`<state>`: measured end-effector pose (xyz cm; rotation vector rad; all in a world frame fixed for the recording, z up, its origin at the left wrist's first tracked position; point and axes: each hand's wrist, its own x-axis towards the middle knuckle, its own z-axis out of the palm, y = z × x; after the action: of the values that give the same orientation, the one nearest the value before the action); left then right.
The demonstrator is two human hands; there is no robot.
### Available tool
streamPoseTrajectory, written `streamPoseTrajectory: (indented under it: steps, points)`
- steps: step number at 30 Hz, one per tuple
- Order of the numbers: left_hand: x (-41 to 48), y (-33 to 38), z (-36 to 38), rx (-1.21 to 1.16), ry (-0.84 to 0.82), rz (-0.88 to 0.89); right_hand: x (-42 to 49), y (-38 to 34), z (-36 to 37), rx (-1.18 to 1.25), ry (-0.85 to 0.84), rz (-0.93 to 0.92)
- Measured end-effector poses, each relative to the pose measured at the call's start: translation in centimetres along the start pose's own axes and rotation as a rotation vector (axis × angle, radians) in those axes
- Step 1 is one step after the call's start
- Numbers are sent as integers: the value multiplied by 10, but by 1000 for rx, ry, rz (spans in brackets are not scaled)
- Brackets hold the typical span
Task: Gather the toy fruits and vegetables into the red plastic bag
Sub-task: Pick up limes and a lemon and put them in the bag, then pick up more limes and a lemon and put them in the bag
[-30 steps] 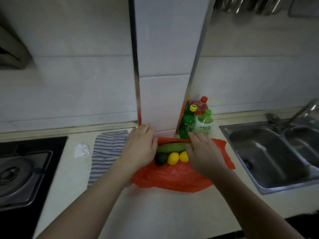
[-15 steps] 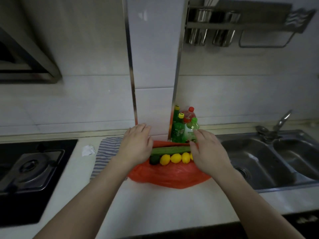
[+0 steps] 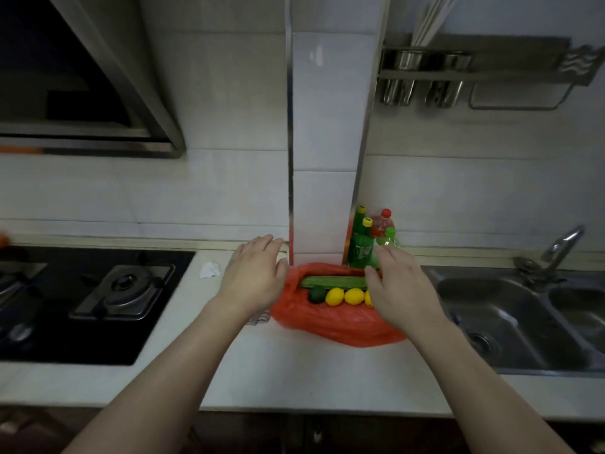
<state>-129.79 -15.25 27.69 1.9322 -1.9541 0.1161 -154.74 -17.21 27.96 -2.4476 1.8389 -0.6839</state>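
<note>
The red plastic bag [image 3: 330,322] lies flat on the white counter by the wall pillar. On it rest a long green cucumber [image 3: 334,282], a dark green lime [image 3: 317,295] and yellow lemons [image 3: 344,296] in a row. My left hand [image 3: 253,278] hovers palm down at the bag's left end, fingers apart, holding nothing. My right hand [image 3: 397,288] hovers over the bag's right end, fingers spread, and hides the rightmost lemon and the cucumber's tip. Whether either hand touches the bag is unclear.
Several plastic bottles [image 3: 368,244] stand against the pillar just behind the bag. A steel sink [image 3: 510,319] with a tap [image 3: 559,249] lies right. A gas hob [image 3: 98,296] is left, with a crumpled tissue [image 3: 210,269] and a striped cloth edge [image 3: 260,319] between.
The camera has tilted up and pulled back, showing more wall. Both hands have lifted slightly off the cucumber's ends and spread apart.
</note>
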Motion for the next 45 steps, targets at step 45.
streamPoseTrajectory:
  steps: [45]
  points:
    - [-149, -347, -155, 145, 123, -494, 48, -393, 109, 181, -130, -498]
